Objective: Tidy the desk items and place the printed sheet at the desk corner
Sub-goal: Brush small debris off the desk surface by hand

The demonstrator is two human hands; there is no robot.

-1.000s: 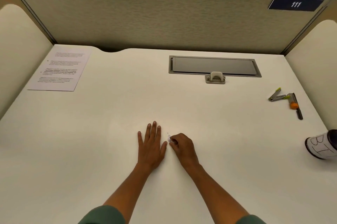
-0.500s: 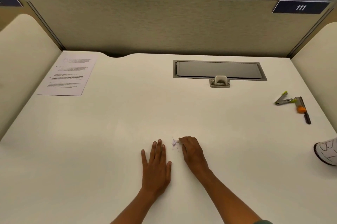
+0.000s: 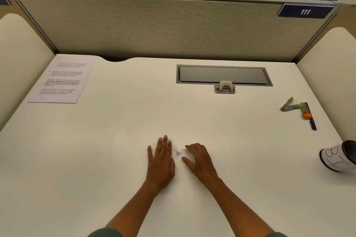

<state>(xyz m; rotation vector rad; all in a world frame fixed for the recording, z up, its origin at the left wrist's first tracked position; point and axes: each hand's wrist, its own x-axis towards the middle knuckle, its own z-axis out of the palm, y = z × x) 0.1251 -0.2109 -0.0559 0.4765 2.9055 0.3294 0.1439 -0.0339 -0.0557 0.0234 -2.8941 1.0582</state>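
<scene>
The printed sheet [image 3: 61, 81] lies flat at the far left corner of the white desk [image 3: 115, 140]. My left hand [image 3: 160, 161] rests palm down near the desk's middle, fingers together and flat. My right hand [image 3: 200, 159] sits just to its right, fingers curled loosely with the thumb apart, holding nothing. Between the two hands lies a small scatter of pale purple crumbs [image 3: 177, 152]. A stapler with green tips [image 3: 289, 104] and a dark pen with an orange part [image 3: 309, 116] lie at the right. A white cup with black lettering [image 3: 337, 156] lies on its side at the right edge.
A grey cable hatch [image 3: 223, 75] with a small latch [image 3: 225, 87] is set into the desk at the back. Partition walls [image 3: 154, 28] close off the back and both sides. A label reading 111 [image 3: 305, 11] hangs top right.
My right hand, which pinched a small pale bit against the desk, has opened and drawn slightly right, leaving purple crumbs between the hands. The view has shifted a little.
</scene>
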